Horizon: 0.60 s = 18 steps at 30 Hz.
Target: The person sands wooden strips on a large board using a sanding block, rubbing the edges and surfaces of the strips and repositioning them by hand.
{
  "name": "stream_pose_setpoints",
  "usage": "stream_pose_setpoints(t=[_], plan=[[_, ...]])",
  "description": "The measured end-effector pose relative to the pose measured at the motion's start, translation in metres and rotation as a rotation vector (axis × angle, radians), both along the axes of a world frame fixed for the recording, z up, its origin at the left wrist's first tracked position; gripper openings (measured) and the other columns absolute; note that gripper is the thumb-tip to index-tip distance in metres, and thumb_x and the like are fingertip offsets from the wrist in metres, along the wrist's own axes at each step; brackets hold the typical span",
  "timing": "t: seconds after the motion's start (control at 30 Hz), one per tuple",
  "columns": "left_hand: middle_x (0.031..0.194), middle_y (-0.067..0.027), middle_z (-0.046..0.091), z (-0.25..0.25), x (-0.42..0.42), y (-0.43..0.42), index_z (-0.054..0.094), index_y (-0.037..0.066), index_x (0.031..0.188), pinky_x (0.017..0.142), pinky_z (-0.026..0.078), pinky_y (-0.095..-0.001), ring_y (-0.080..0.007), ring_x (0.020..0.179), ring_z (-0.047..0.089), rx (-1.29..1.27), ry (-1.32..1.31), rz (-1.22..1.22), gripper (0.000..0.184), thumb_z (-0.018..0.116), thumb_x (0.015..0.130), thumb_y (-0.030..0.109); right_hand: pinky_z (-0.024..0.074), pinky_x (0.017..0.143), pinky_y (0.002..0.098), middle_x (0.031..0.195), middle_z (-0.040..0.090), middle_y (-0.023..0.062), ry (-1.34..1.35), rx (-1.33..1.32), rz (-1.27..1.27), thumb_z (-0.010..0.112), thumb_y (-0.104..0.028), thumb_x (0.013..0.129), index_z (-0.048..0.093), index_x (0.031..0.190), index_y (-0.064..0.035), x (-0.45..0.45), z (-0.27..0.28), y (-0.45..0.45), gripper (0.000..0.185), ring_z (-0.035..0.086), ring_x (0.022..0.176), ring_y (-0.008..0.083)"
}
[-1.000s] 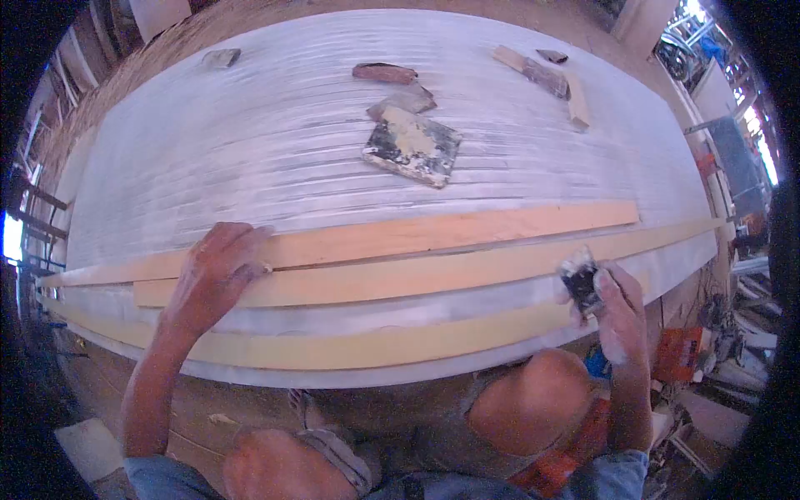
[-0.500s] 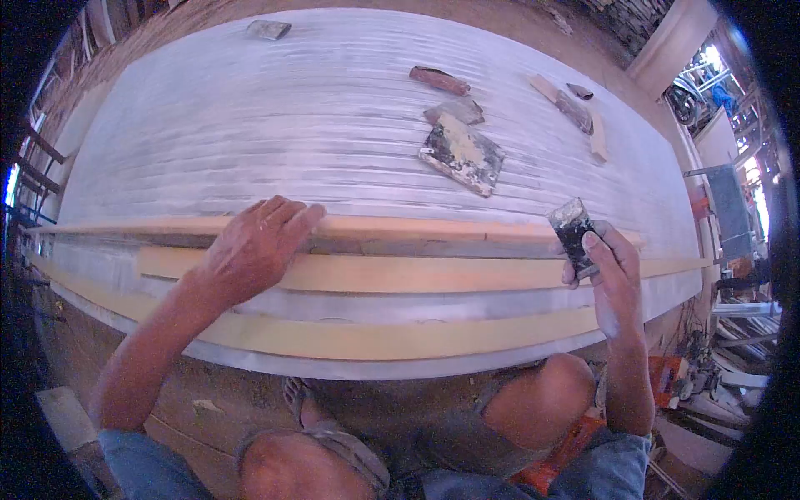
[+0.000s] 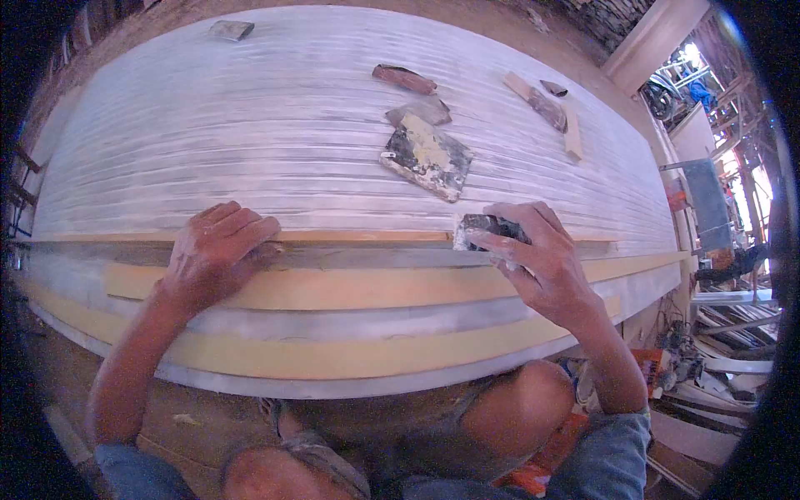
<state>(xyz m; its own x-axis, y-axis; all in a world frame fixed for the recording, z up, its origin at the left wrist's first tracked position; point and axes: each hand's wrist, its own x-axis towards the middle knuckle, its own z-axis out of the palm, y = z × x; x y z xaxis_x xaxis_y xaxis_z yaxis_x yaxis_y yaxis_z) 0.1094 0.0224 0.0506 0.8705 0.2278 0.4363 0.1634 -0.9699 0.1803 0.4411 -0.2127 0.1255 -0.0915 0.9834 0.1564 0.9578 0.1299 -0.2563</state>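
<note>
Our right hand (image 3: 543,260), now farther left, around a dark block (image 3: 490,225); our left hand (image 3: 217,254) around the far plank (image 3: 367,254).

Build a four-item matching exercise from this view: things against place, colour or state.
1. left hand
2. right hand
3. squarish slab
4. small grey block

A. gripping a black block
B. near the tabletop's far edge, left side of view
C. holding the farthest long wooden strip
D. black with beige smears

Pairs: 1-C, 2-A, 3-D, 4-B
</note>
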Motion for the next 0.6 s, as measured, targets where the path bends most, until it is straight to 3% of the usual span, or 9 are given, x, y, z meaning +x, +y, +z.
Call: stream_pose_setpoints(t=[0.3, 0.4, 0.47, 0.6], plan=[[0.084, -0.0085, 0.067, 0.005, 0.002, 0.0, 0.068, 0.006, 0.1, 0.068, 0.053, -0.0415, -0.0283, 0.078, 0.065, -0.059, 0.028, 0.015, 0.033, 0.079, 0.069, 0.007, 0.0465, 0.099, 0.0462, 0.125, 0.058, 0.0141, -0.186, -0.007, 0.076, 0.063, -0.007, 0.082, 0.071, 0.121, -0.02, 0.003, -0.007, 0.012, 0.042, 0.055, 0.113, 0.0353], [0.084, -0.009, 0.068, 0.007, 0.004, 0.0, 0.068, 0.005, 0.1, 0.066, 0.053, -0.0415, -0.0289, 0.075, 0.065, -0.024, 0.011, 0.01, 0.033, 0.079, 0.069, 0.006, 0.0465, 0.099, 0.046, 0.123, 0.059, 0.0146, -0.266, -0.035, 0.085, 0.063, -0.007, 0.081, 0.072, 0.12, -0.0193, 0.0, 0.007, 0.011, 0.042, 0.056, 0.113, 0.0355], [0.084, -0.0092, 0.068, 0.008, 0.005, 0.001, 0.068, 0.005, 0.1, 0.066, 0.053, -0.0417, -0.0291, 0.075, 0.065, -0.027, 0.011, 0.004, 0.033, 0.079, 0.069, 0.006, 0.0455, 0.1, 0.0443, 0.12, 0.061, 0.0119, -0.39, -0.068, 0.049, 0.068, 0.0, 0.075, 0.074, 0.118, -0.0189, 0.005, 0.015, 0.011, 0.047, 0.057, 0.11, 0.0336], [0.084, -0.0101, 0.068, 0.008, 0.002, 0.0, 0.068, 0.004, 0.101, 0.065, 0.052, -0.0421, -0.0297, 0.074, 0.064, -0.051, 0.032, 0.005, 0.033, 0.079, 0.069, 0.005, 0.0451, 0.101, 0.0443, 0.122, 0.062, 0.0115, -0.122, -0.133, -0.008, 0.069, 0.0, 0.074, 0.073, 0.119, -0.0175, 0.011, 0.015, 0.006, 0.048, 0.058, 0.113, 0.0334]])
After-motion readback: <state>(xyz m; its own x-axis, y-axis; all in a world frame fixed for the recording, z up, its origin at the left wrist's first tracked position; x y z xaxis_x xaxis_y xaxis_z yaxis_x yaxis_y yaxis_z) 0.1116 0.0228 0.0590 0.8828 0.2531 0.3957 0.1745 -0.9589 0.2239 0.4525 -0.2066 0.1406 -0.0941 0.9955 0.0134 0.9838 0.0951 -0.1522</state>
